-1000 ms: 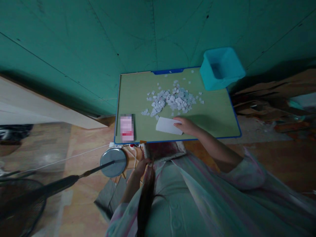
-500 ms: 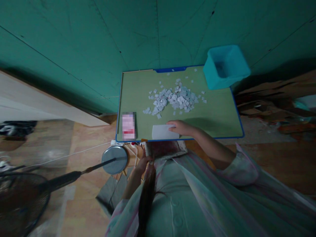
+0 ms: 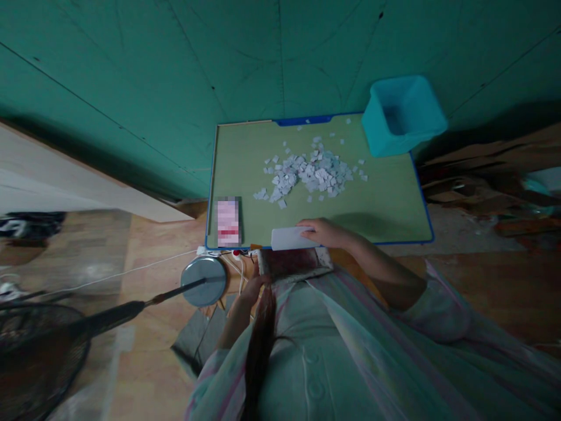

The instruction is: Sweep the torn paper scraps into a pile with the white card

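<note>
My right hand point(image 3: 323, 232) is closed on the right end of a flat white card point(image 3: 289, 238) at the front edge of the table. Just below that edge my left hand point(image 3: 255, 287) grips the left side of an open box point(image 3: 298, 266) with a pale, worn rim and a dark reddish inside. Part of the left hand's fingers is hidden by the box and by hair. Farther back on the green tabletop point(image 3: 245, 152) lies a loose heap of small white square pieces point(image 3: 322, 175), with several strays around it.
A turquoise bin point(image 3: 379, 126) stands at the table's back right corner. At the front left lies a phone-shaped item point(image 3: 228, 222), its face blurred out. Below on the left are a round grey stool point(image 3: 204, 282), cables and a fan point(image 3: 44, 351). A green wall point(image 3: 245, 58) rises behind the table.
My right hand has drawn the white card a little toward me, so it now overlaps the table's front edge above the box. My left hand keeps its place on the box.
</note>
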A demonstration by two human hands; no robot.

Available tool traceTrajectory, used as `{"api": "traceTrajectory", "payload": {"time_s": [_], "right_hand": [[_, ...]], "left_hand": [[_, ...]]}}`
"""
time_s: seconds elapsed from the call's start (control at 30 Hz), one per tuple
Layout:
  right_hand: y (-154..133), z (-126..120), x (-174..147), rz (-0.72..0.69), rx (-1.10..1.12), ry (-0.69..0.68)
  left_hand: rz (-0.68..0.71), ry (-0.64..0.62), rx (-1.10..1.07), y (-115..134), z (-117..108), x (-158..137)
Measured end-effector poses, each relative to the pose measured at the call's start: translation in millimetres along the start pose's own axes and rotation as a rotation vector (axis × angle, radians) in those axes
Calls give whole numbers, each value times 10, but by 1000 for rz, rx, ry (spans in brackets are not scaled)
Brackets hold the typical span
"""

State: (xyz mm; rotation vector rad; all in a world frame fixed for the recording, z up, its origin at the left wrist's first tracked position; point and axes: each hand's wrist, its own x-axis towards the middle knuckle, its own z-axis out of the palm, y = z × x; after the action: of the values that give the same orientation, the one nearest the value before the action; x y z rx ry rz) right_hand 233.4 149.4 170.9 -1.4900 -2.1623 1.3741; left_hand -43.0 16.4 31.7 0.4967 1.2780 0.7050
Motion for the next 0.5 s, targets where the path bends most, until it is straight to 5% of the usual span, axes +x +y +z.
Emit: {"api": "traceTrajectory", "payload": {"time_s": [0.23,0.5], "right_hand": [[45,42,-89,8,73,30],[220,-138,-18,265,291,494]], "left_hand": [[2,-51,-41,77,65,-51],[1,-14,-51,53,45,-58]]}}
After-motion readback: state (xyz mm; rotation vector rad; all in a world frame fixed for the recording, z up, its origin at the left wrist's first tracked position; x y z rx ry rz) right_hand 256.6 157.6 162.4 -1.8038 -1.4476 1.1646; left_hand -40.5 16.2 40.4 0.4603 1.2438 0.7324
